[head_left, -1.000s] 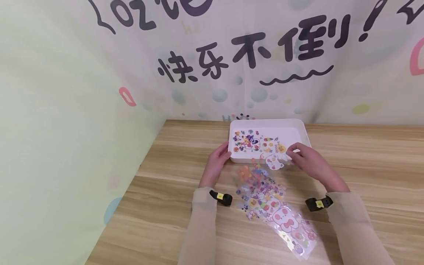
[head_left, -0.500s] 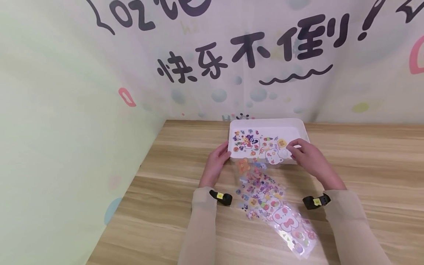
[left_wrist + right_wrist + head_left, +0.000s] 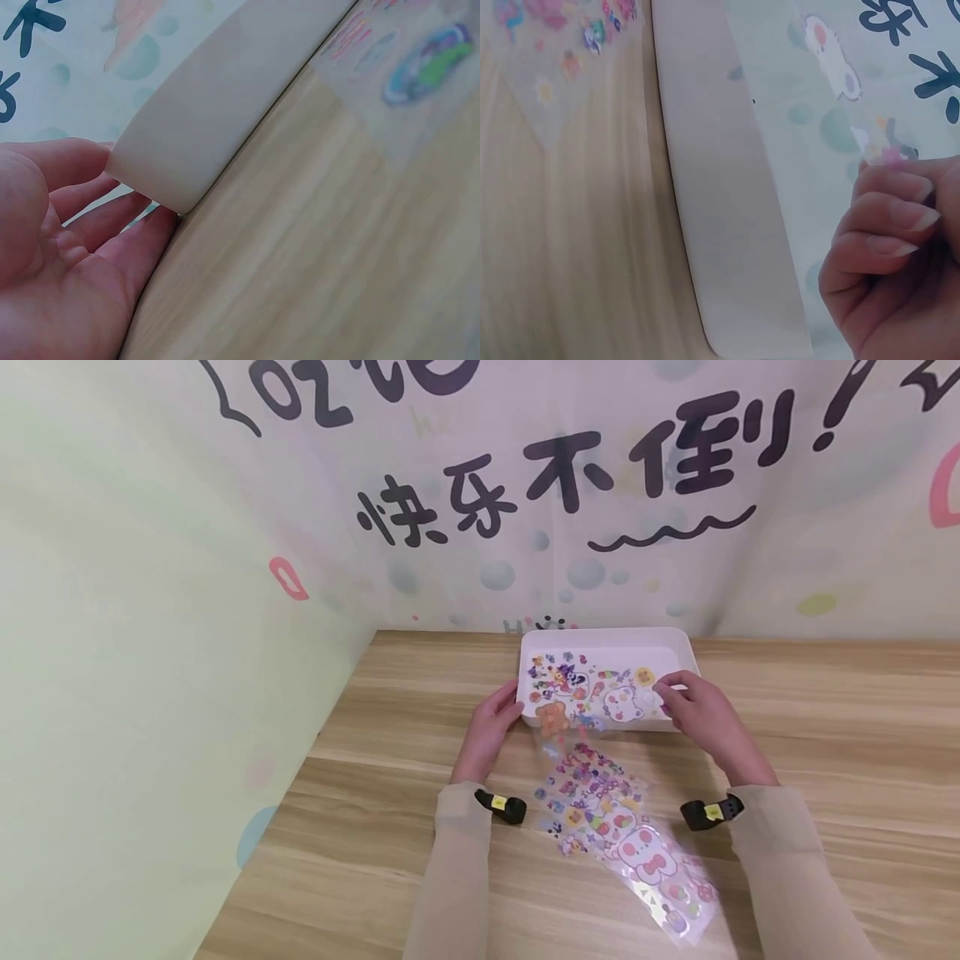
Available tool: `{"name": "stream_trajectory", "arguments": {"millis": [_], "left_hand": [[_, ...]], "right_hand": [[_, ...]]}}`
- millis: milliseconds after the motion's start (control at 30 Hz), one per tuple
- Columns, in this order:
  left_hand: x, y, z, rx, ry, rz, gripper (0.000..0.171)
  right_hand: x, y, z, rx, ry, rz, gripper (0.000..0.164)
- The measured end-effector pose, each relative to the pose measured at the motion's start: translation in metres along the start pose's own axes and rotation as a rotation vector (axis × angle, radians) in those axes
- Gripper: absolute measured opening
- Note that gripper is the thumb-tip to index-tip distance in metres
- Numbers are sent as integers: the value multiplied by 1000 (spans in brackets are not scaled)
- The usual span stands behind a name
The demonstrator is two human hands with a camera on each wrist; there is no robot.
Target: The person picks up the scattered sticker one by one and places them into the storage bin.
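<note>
A white tray [image 3: 637, 652] stands at the back of the table, with colourful stickers showing inside it. At its left end, my left hand [image 3: 491, 727] rests the fingers and thumb against the outside of the front corner; the left wrist view shows this hand [image 3: 82, 225] loosely spread at the tray wall [image 3: 195, 112]. My right hand [image 3: 701, 714] pinches the edge of a clear sticker sheet [image 3: 622, 704] over the tray's front right part. In the right wrist view, the sheet [image 3: 832, 60] rises from the fingertips, the other fingers curled in. Where the sheet's far end lies is unclear.
Several clear sticker sheets [image 3: 645, 860] lie overlapping on the wooden table [image 3: 360, 860] in front of the tray, between the forearms. A printed cloth wall [image 3: 480, 527] stands close behind the tray, and a pale wall [image 3: 150, 652] borders the left.
The sticker sheet has slid off the front pile and moved back over the tray, its white bear and orange bear now above the tray's front. My left hand has stayed put.
</note>
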State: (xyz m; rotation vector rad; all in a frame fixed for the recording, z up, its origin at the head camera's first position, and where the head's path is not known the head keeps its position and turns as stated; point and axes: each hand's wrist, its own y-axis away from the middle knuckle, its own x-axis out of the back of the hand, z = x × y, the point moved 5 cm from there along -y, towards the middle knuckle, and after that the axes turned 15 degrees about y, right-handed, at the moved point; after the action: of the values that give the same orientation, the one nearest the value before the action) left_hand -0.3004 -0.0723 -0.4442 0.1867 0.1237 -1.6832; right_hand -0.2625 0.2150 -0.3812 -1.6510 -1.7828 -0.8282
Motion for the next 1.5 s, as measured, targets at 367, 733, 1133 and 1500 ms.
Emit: {"name": "stream_trajectory", "arguments": {"millis": [367,733,1133,1500], "left_hand": [[1,1,1,8,-3,2,44],[0,2,-1,4,-9,-10,44],[1,1,1,13,-23,2,48],[0,1,0,29,-26,7,43]], "right_hand": [[-9,-14,11,-83,-77,37,59],[-14,-21,11,-114,-154,43,57],[-12,-28,7,-125,-244,102,56],[-10,-35,4,-104,-297,111,56]]}}
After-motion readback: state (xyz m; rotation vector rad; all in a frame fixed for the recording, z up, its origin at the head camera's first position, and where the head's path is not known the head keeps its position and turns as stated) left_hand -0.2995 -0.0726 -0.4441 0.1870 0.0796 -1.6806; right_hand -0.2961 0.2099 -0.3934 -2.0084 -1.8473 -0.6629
